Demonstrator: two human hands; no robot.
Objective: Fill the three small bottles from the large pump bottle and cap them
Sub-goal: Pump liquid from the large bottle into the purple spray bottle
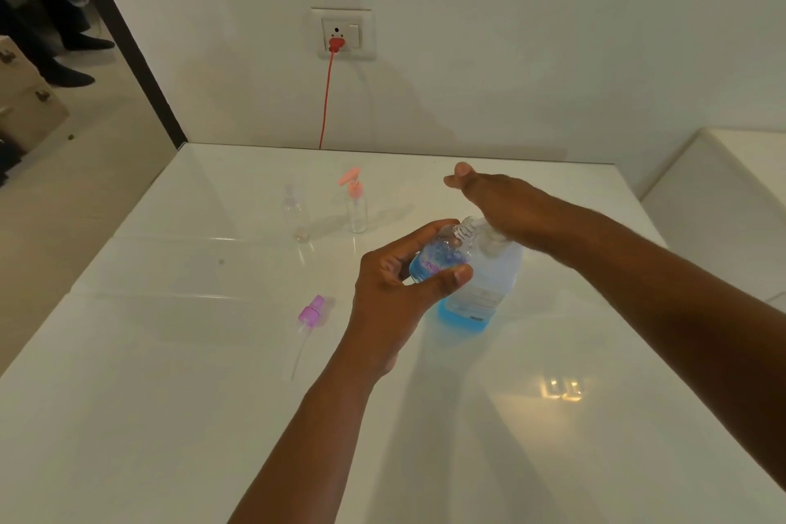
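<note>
My left hand grips a small clear bottle, tilted, with blue liquid in it and its threaded neck under the pump's spout. The flat palm of my right hand presses on the pump head of the large bottle, which holds blue liquid low in its body. A purple spray cap with its dip tube lies on the table to the left. Farther back stand a clear small bottle with a clear cap and another small bottle topped by a pink pump.
The glossy white table ends at a white wall with a socket and a red cable. A white ledge stands at the right. A person's legs show beyond the doorway at far left.
</note>
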